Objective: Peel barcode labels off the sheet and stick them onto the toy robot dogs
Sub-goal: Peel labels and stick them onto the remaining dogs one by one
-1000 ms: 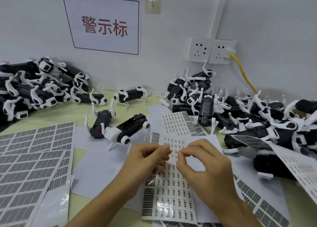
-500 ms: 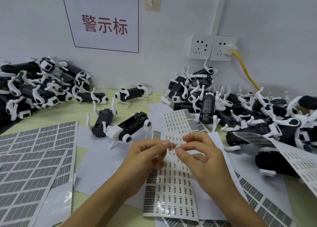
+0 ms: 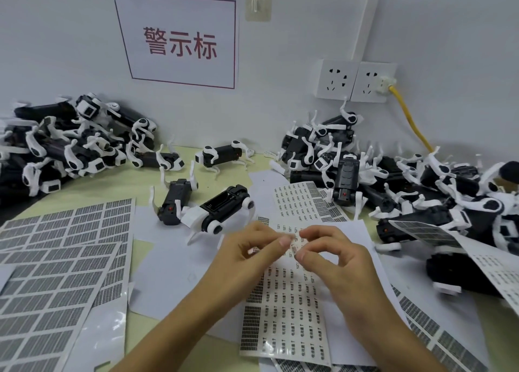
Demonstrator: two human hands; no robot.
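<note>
Head cam looking down at my desk. My left hand (image 3: 250, 255) and right hand (image 3: 334, 262) sit close together over the label sheet (image 3: 286, 315), fingertips nearly touching. Between them I'm pinching one tiny label (image 3: 294, 248), thumb and forefinger curled on it from each side, though which hand really has it is hard to tell. That sheet lies flat under my hands and most of its small labels are on it.

Toy dog count: three loose ones in the middle, namely one on its back (image 3: 222, 213) just beyond my left hand, one beside it (image 3: 174, 203), and one further back (image 3: 222, 155). Then two piles, left pile (image 3: 70, 146) and right pile (image 3: 393, 180), too tangled to count.

Two big grey label sheets (image 3: 56, 273) overlap on my left. Two wall sockets (image 3: 355, 80), one with a yellow cable (image 3: 410, 121) plugged in.
</note>
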